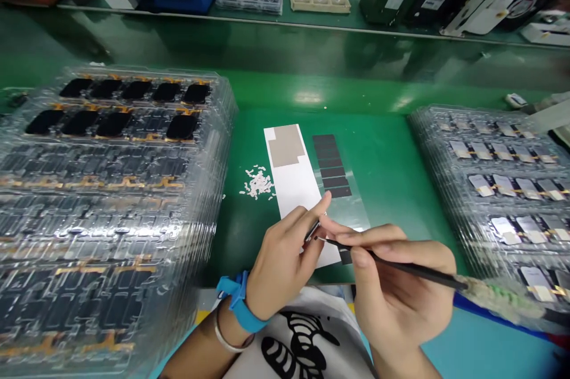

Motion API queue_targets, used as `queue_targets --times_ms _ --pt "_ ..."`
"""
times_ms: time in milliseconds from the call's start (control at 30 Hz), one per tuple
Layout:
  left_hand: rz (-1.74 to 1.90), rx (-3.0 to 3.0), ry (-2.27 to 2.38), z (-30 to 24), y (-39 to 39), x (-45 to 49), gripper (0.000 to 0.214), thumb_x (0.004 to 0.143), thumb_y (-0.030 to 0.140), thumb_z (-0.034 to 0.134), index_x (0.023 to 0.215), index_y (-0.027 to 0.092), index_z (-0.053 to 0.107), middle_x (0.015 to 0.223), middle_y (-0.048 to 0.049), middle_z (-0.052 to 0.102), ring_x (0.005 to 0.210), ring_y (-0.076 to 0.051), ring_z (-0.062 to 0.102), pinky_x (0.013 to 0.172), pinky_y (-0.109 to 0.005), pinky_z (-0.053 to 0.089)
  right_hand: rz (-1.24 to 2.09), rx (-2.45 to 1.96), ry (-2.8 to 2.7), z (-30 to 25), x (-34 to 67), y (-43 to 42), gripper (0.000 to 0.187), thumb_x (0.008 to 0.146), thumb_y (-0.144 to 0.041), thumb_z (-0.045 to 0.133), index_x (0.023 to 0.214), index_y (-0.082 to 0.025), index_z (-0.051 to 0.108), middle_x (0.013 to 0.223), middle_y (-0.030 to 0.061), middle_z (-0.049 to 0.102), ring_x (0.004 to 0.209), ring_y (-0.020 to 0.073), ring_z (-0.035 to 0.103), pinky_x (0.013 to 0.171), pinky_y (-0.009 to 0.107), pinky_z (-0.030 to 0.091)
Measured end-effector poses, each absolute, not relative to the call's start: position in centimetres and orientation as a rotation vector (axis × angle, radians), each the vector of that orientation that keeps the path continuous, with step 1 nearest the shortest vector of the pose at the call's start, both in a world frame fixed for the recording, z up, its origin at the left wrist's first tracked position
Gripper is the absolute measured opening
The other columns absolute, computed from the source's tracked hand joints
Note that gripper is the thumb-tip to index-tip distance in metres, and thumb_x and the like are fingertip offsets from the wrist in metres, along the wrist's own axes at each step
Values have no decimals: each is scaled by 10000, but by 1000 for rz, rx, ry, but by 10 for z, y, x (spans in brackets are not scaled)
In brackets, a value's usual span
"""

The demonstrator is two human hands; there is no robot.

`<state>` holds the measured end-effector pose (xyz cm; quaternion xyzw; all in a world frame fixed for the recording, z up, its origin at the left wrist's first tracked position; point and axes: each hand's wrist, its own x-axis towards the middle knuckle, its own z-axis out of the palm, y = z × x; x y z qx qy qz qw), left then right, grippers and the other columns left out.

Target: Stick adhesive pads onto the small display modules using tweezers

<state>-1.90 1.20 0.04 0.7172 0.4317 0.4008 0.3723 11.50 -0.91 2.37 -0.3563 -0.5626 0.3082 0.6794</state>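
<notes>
Small dark sliver (312,230), exact kind hard to tell, pinched between thumb and forefinger of the left hand (280,263), just above the near end of a white sheet (298,195). Left grip narrow, closed on that sliver, with the fingers hiding part of it. Right hand (401,290) in a pen-style hold on a slim black tool (414,268), right grip also narrow, thumb and fingers along the shaft. Tool tip at the sliver, either touching or just beside it, too small to tell which. Fluffy, green-flecked wrap (499,299) around the tool's rear end. Best handling here: firm pinch, light pressure at the tip, both wrists low and steady.

Beneath and beyond the hands, a green worktop (383,177). On the white sheet's far end, grey-beige patches (285,146). Just right of the sheet, a column of dark rectangles (332,165) on clear film. Just left of it, a small heap of white scraps (257,183). On the left, stacked clear trays (111,189) with rows of black pieces; on the right, more stacked clear trays (490,189) with silvery panels and gold strips. Around the left wrist, a blue wristband (238,302) and a silver bangle (225,331).
</notes>
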Motion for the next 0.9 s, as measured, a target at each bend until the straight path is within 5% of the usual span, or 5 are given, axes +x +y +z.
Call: queue_targets --times_ms 367,900 --pt "1015 1804 1105 -1 11 -21 542 1039 272 379 1571 172 381 879 -29 538 742 -179 523 637 -289 414 604 -868 -1228 14 107 -4 382 809 141 589 1047 -158 576 937 36 731 870 183 764 850 430 698" --pt "1015 1820 1129 -3 11 -21 542 1053 299 323 1572 153 374 921 -58 588 776 -196 560 679 -311 470 576 -903 -1215 6 105 -3 331 836 101 604 1038 -159 574 933 43 730 887 193 765 823 416 699"
